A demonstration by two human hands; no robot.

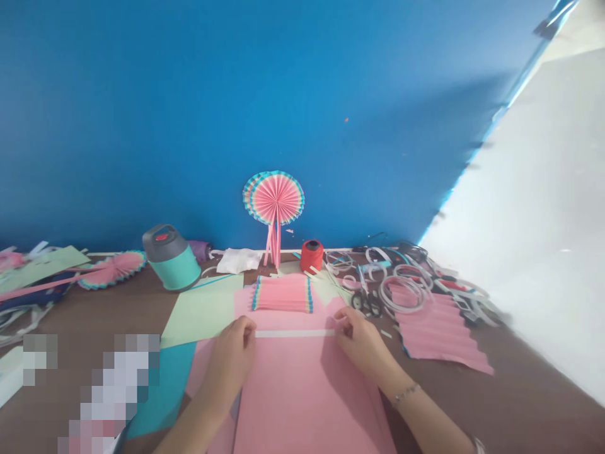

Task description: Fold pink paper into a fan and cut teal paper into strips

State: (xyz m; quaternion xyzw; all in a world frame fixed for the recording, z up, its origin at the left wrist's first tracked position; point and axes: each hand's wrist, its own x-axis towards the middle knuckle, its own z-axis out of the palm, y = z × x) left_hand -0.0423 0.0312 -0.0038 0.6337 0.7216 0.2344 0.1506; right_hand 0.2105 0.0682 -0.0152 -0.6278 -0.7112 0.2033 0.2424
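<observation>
A pink paper sheet (302,391) lies in front of me on the brown table (510,403). Across its top edge runs a thin white strip (295,333). My left hand (231,356) pinches the strip's left end with fingers closed. My right hand (362,343) pinches the right end the same way. Just beyond the strip sits a folded pink accordion piece (282,294) with striped edges.
A round pink paper fan (273,198) stands against the blue wall. Nearby are a red thread spool (311,255), a teal flask (171,258), green paper (203,312), teal paper (163,391), pleated pink paper (437,334), white tape loops and scissors (366,302).
</observation>
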